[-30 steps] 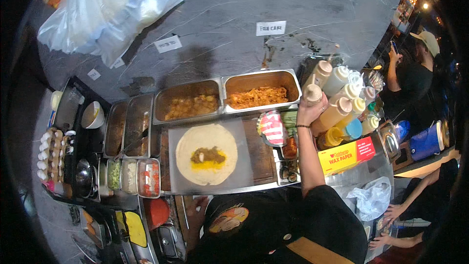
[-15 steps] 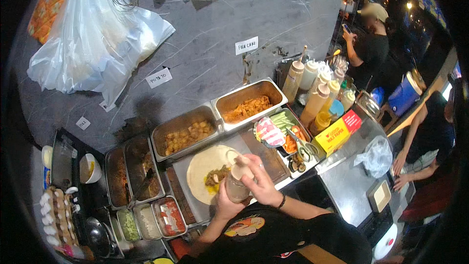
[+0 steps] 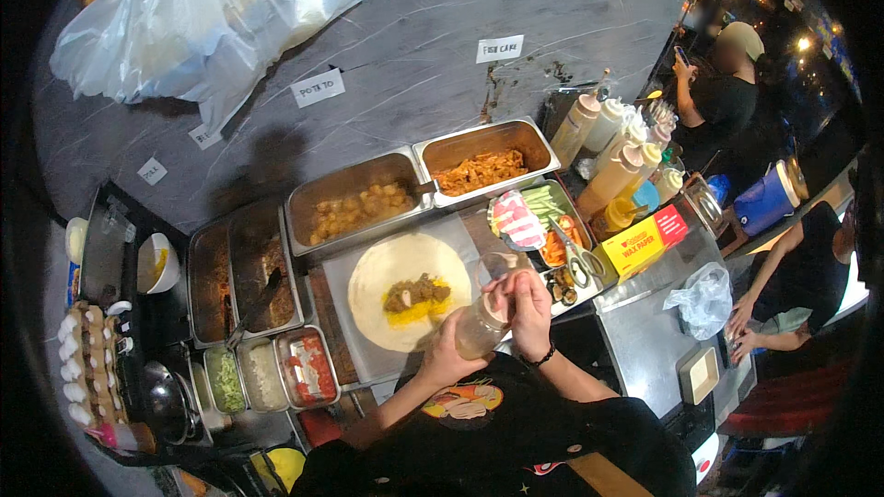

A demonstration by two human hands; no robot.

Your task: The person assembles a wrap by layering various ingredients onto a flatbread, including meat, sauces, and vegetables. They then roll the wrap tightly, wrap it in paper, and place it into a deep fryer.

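Note:
In front of my body, my left hand (image 3: 449, 357) is wrapped round a clear jar (image 3: 475, 335) with cloudy, pale contents. My right hand (image 3: 530, 315) is closed at the jar's mouth, its fingers pinched on a clear round lid (image 3: 499, 265) that stands tilted above the jar. Whether the lid is fully off I cannot tell. To the left of the jar lies a round flatbread (image 3: 378, 267) on a sheet of wax paper (image 3: 335, 287). A brown filling (image 3: 420, 293) sits over something yellow in the flatbread's middle.
Behind the flatbread stand metal pans of potato cubes (image 3: 361, 212) and orange-brown strips (image 3: 481, 173). Small tubs, including red pieces (image 3: 309, 377), are at left. Squeeze bottles (image 3: 615, 177), a yellow wax paper box (image 3: 639, 245) and scissors (image 3: 582, 269) are at right. Two people are beyond.
My hands and the jar have moved right, off the flatbread's edge, so the filling shows more fully. The lid is now tilted up, with my right fingers at it. The view has shifted.

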